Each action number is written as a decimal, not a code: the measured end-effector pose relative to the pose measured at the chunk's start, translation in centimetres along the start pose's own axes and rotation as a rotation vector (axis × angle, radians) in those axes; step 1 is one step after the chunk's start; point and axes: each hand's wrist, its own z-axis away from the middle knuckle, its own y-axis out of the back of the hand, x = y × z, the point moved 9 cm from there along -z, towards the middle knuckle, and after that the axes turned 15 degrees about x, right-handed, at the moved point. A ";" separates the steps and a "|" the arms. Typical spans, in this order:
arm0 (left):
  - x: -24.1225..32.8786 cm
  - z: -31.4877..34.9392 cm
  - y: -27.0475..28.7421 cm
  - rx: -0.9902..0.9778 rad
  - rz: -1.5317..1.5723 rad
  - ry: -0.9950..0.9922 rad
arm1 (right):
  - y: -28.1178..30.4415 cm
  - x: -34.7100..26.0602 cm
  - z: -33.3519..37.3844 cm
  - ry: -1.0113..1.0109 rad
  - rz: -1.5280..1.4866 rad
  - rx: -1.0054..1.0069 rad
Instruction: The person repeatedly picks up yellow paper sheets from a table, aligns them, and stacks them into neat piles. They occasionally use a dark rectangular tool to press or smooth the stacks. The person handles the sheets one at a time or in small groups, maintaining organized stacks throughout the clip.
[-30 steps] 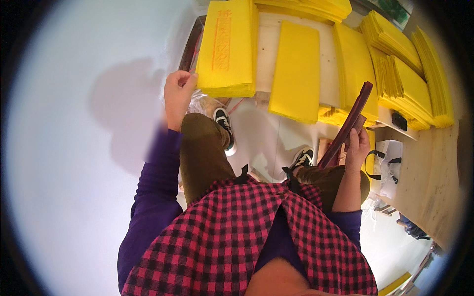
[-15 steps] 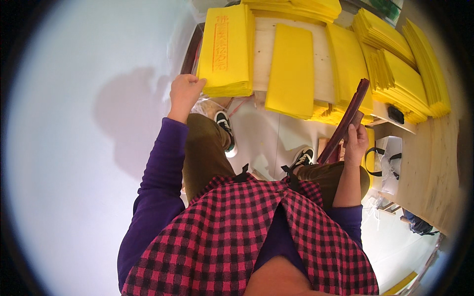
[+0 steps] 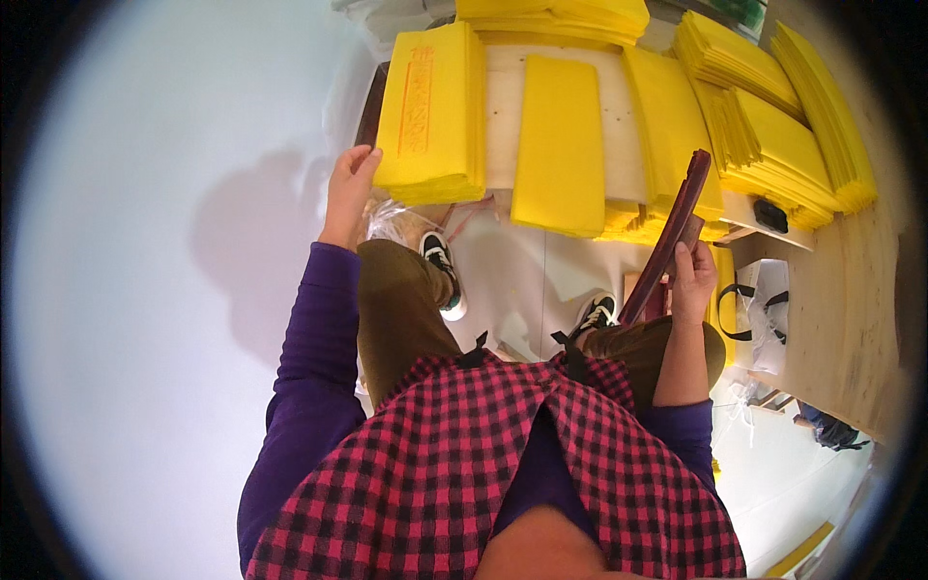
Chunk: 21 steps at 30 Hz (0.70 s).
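My left hand (image 3: 351,184) is at the near left corner of a stack of yellow sheets (image 3: 440,106), thumb and fingers closed on its edge. The top sheet bears a column of red print (image 3: 418,101). In my right hand (image 3: 692,280) is a long, dark red stamp block (image 3: 677,217), gripped by a short handle on its side. It is tilted, its upper end in front of the yellow stacks to the right. Its printing face cannot be made out. A plain yellow stack (image 3: 558,145) lies between the two hands, beyond them.
More yellow stacks (image 3: 759,135) cover the right and back of the wooden table (image 3: 500,106). A black object (image 3: 770,216) rests on a board at the right. Below it hangs a white bag (image 3: 768,324) with black handles. A pale wall (image 3: 145,242) rises at my left.
The view has shifted slightly. My left hand has slid a little along the stack's left edge, near its corner. The stamp block stays in my right hand, almost unmoved.
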 end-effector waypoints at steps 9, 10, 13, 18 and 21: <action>0.2 -8.1 -4.6 -0.222 0.121 0.111 | 0.0 0.5 -0.1 0.016 0.017 -0.025; 0.2 -9.3 -5.5 -0.248 0.141 0.121 | 0.3 0.8 -0.2 0.005 0.075 0.006; -0.5 -11.0 -8.2 -0.256 0.237 0.245 | 0.8 1.3 -0.3 -0.022 0.137 0.019; -1.1 -10.9 -10.9 -0.305 0.211 0.379 | 0.5 1.1 -0.2 -0.053 0.128 -0.004; -1.9 -11.7 -10.6 -0.282 0.146 0.363 | 0.2 0.7 0.2 -0.097 0.109 0.031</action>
